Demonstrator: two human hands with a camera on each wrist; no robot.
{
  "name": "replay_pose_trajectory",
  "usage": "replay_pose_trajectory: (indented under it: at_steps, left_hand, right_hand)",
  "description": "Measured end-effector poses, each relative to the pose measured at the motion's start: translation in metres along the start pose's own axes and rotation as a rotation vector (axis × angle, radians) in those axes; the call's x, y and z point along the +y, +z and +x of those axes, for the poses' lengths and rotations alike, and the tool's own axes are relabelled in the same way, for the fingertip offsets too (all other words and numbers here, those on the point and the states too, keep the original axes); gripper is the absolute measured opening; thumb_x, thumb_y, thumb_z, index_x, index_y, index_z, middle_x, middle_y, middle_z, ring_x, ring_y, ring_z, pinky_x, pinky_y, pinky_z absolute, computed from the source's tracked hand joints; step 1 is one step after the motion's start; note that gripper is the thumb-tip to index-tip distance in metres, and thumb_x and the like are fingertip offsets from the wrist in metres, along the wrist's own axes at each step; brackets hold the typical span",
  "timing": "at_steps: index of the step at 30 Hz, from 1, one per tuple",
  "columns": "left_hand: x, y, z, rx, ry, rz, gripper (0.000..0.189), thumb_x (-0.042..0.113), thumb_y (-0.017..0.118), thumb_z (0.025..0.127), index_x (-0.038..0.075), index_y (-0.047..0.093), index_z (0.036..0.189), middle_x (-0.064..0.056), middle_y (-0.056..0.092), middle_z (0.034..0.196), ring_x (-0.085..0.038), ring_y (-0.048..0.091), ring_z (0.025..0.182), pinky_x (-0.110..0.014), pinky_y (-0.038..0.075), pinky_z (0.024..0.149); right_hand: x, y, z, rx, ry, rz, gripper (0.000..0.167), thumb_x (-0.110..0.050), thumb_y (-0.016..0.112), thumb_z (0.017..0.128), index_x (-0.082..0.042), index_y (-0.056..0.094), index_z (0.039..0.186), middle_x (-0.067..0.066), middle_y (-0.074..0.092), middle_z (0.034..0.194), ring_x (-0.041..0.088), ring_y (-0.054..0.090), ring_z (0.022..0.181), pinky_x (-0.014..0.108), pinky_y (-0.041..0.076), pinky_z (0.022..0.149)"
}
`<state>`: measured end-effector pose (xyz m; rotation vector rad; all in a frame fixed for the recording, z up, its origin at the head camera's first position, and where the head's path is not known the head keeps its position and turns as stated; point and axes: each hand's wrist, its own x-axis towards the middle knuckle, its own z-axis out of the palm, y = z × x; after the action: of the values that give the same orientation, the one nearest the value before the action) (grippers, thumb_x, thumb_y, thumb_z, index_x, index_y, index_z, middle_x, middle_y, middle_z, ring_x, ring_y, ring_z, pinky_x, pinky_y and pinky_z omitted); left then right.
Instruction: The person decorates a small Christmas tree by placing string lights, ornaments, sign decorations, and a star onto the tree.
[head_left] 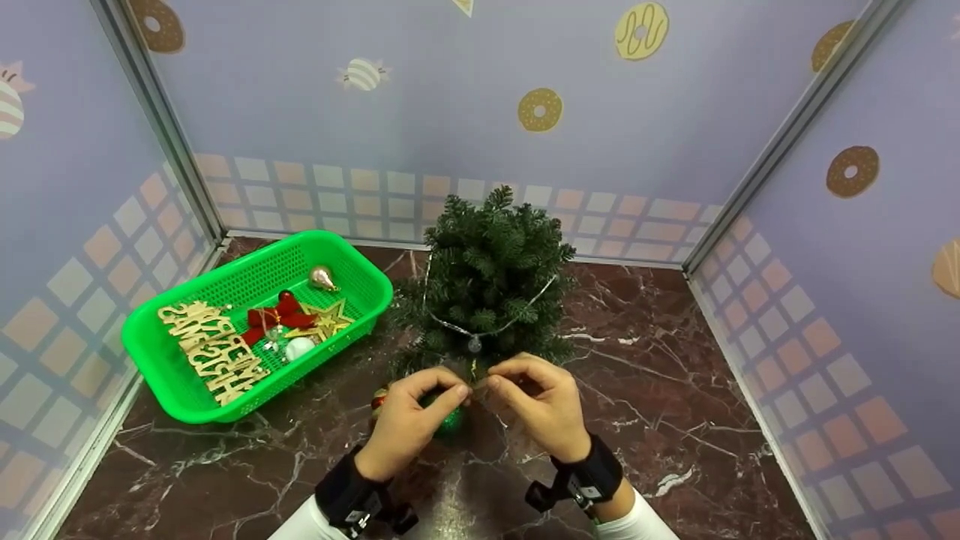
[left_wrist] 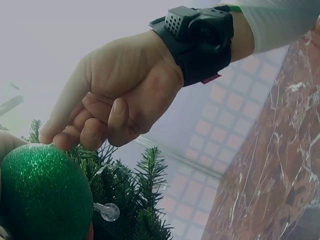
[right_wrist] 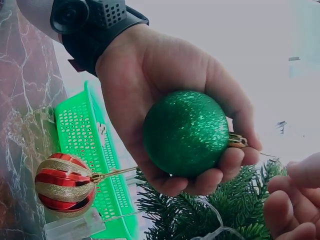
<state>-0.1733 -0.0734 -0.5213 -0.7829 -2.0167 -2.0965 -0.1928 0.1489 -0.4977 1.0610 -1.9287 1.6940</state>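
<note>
The left hand (head_left: 409,411) curls round a round, glittery green ball (right_wrist: 185,134) with a gold cap (right_wrist: 237,140), before the tree (head_left: 495,259). The right hand (head_left: 546,405), fingertips together, seems to pinch a barely visible thread (right_wrist: 270,156).

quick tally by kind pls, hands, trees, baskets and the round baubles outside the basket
Hands: 2 (left hand, right hand)
Trees: 1 (green tree)
Baskets: 1 (green basket)
Baubles outside the basket: 2 (green bauble, striped bauble)
Total: 6
</note>
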Motion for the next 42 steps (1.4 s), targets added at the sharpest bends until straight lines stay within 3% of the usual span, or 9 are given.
replay_pose_trajectory:
  at_steps: [4, 7, 11, 15, 22, 32, 42]
  left_hand:
    - [0.0000, 0.0010, 0.0002, 0.035, 0.058, 0.052, 0.014, 0.011, 0.066, 0.107, 0.000, 0.075, 0.105, -0.017, 0.074, 0.100, -0.024, 0.070, 0.091, -0.030, 0.056, 0.082]
    - [0.0004, 0.0025, 0.0011, 0.049, 0.099, 0.098, 0.008, 0.009, 0.069, 0.105, 0.005, 0.076, 0.103, -0.012, 0.074, 0.100, -0.020, 0.070, 0.090, -0.028, 0.056, 0.082]
    - [0.0003, 0.0048, 0.0022, 0.063, 0.134, 0.145, 0.010, 0.007, 0.072, 0.103, 0.015, 0.078, 0.100, -0.004, 0.075, 0.099, -0.018, 0.070, 0.093, -0.028, 0.056, 0.085]
    - [-0.0010, 0.0055, 0.0026, 0.075, 0.163, 0.162, 0.011, 0.005, 0.073, 0.101, 0.015, 0.078, 0.099, -0.007, 0.076, 0.099, -0.019, 0.070, 0.095, -0.028, 0.057, 0.087]
    - [-0.0015, 0.0061, 0.0022, 0.079, 0.171, 0.162, 0.010, 0.005, 0.074, 0.100, 0.014, 0.079, 0.099, -0.008, 0.076, 0.098, -0.017, 0.070, 0.094, -0.027, 0.057, 0.086]
    - [-0.0025, 0.0058, 0.0022, 0.078, 0.204, 0.179, 0.012, 0.001, 0.075, 0.099, 0.013, 0.078, 0.099, -0.004, 0.075, 0.097, -0.021, 0.070, 0.094, -0.028, 0.057, 0.088]
    - [-0.0054, 0.0072, 0.0022, 0.078, 0.215, 0.186, 0.010, 0.003, 0.074, 0.100, 0.011, 0.079, 0.099, -0.005, 0.076, 0.097, -0.018, 0.071, 0.094, -0.027, 0.057, 0.087]
  right_hand:
    - [-0.0009, -0.0003, -0.0010, -0.004, 0.041, -0.020, 0.022, 0.011, 0.072, 0.096, -0.004, 0.079, 0.109, 0.013, 0.072, 0.091, 0.015, 0.063, 0.061, 0.025, 0.053, 0.054]
    - [-0.0020, 0.0004, -0.0009, -0.019, 0.063, -0.047, 0.021, 0.006, 0.075, 0.096, -0.008, 0.081, 0.110, 0.010, 0.073, 0.091, 0.012, 0.063, 0.065, 0.025, 0.052, 0.055]
    - [-0.0025, 0.0011, -0.0011, -0.037, 0.043, -0.072, 0.023, 0.004, 0.078, 0.094, -0.010, 0.082, 0.111, 0.010, 0.075, 0.094, 0.013, 0.065, 0.069, 0.025, 0.054, 0.058]
    - [-0.0018, 0.0031, -0.0003, -0.036, 0.032, -0.087, 0.026, 0.010, 0.078, 0.091, -0.011, 0.083, 0.107, 0.006, 0.077, 0.095, 0.013, 0.066, 0.070, 0.024, 0.054, 0.060]
    - [-0.0035, 0.0049, 0.0019, -0.013, 0.065, -0.099, 0.020, 0.006, 0.076, 0.095, -0.013, 0.082, 0.100, 0.004, 0.075, 0.090, 0.012, 0.063, 0.066, 0.024, 0.052, 0.056]
    - [-0.0048, 0.0042, -0.0008, -0.036, 0.075, -0.100, 0.017, -0.001, 0.080, 0.095, -0.011, 0.083, 0.108, 0.010, 0.076, 0.092, 0.009, 0.062, 0.065, 0.023, 0.051, 0.056]
    - [-0.0042, 0.0055, 0.0012, -0.030, 0.079, -0.150, 0.013, -0.002, 0.078, 0.096, -0.014, 0.082, 0.098, 0.003, 0.075, 0.089, 0.008, 0.061, 0.066, 0.024, 0.051, 0.055]
